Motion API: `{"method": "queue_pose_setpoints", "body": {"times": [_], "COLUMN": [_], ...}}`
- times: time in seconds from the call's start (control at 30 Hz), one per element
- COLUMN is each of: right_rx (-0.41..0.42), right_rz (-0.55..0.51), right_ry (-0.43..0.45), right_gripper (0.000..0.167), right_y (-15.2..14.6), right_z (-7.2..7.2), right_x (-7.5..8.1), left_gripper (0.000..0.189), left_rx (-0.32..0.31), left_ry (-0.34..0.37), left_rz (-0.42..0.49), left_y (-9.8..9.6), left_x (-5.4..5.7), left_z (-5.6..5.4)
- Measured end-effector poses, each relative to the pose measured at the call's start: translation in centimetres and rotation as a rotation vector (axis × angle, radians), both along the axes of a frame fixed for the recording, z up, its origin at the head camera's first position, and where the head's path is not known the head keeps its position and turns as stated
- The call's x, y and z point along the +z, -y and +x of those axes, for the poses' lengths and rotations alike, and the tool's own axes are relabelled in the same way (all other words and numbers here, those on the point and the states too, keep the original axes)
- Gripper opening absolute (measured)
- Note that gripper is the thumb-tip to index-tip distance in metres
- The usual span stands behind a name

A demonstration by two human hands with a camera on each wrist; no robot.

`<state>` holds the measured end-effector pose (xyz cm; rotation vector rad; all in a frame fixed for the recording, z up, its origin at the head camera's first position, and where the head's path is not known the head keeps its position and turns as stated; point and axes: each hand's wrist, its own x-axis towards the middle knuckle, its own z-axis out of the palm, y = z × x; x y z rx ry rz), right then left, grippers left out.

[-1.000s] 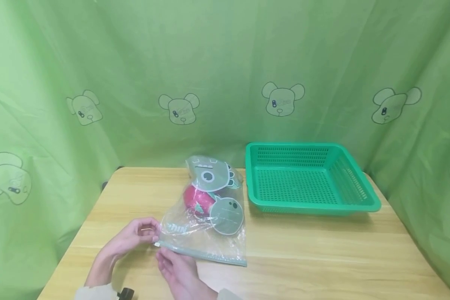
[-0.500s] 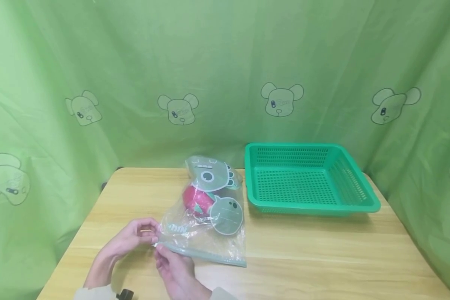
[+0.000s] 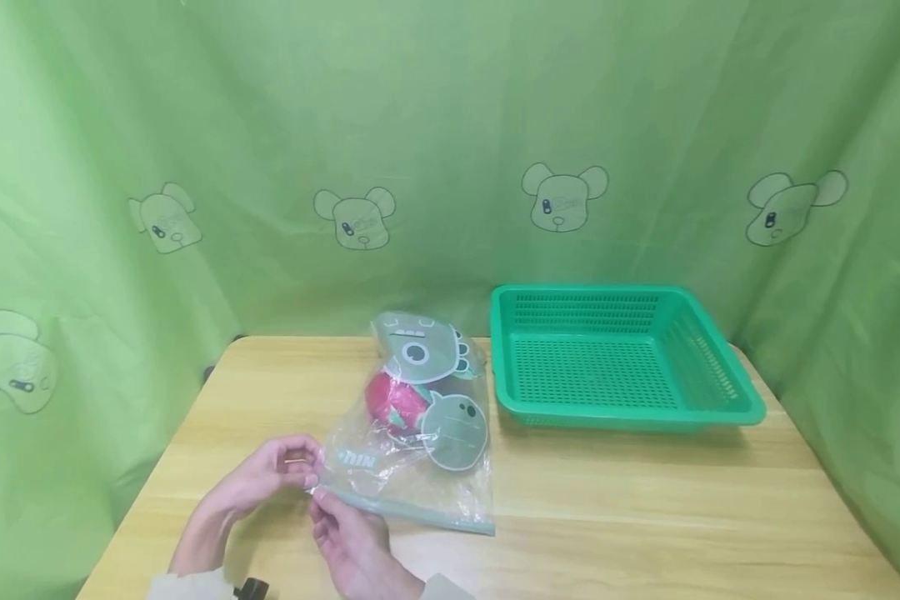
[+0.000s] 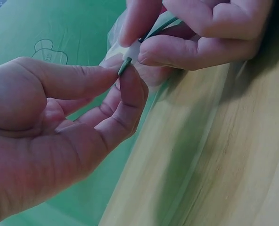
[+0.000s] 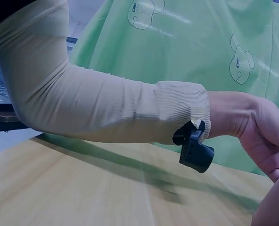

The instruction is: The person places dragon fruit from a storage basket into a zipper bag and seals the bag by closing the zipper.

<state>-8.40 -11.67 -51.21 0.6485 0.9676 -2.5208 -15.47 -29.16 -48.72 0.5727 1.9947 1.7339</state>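
A clear slider zip bag [image 3: 390, 487] with green cartoon prints lies on the table. Inside it is a pink-red round thing [image 3: 390, 398] with green leaf-like tips, partly hidden by the prints. My left hand [image 3: 270, 473] pinches the left end of the bag's green zip strip between thumb and fingertip. Close beside it, my right hand [image 3: 354, 537] pinches the strip at the white slider [image 4: 132, 50], which shows between both hands' fingertips in the left wrist view. In the right wrist view the left hand [image 5: 266, 132] appears at the right edge.
A green plastic basket [image 3: 630, 413] with slotted walls stands at the table's back right, just right of the bag. Green curtains [image 3: 450, 100] with bear-head prints surround the wooden table [image 3: 645, 517]. A black camera mount [image 5: 196, 148] sits at the left sleeve cuff.
My right hand has shifted slightly left, bringing its thumb closer to the left fingertips at the slider. The left hand, bag and basket stay nearly in place.
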Motion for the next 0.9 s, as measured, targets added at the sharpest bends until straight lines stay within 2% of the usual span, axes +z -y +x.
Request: {"method": "queue_pose_setpoints", "body": {"times": [0.53, 0.9], "right_rx": [-0.026, -0.025], "right_rz": [0.012, 0.020], "right_ry": [0.016, 0.003], "right_gripper": [0.032, 0.035], "right_y": [-1.4, -2.5], "right_z": [0.1, 0.3], "right_x": [-0.3, -0.3], "left_gripper": [0.031, 0.034], "left_rx": [0.013, 0.009], "left_ry": [-0.028, -0.007], "left_rz": [-0.018, -0.021], "left_y": [-0.3, -0.2], "left_x": [0.6, 0.5], "left_z": [0.0, 0.1]}}
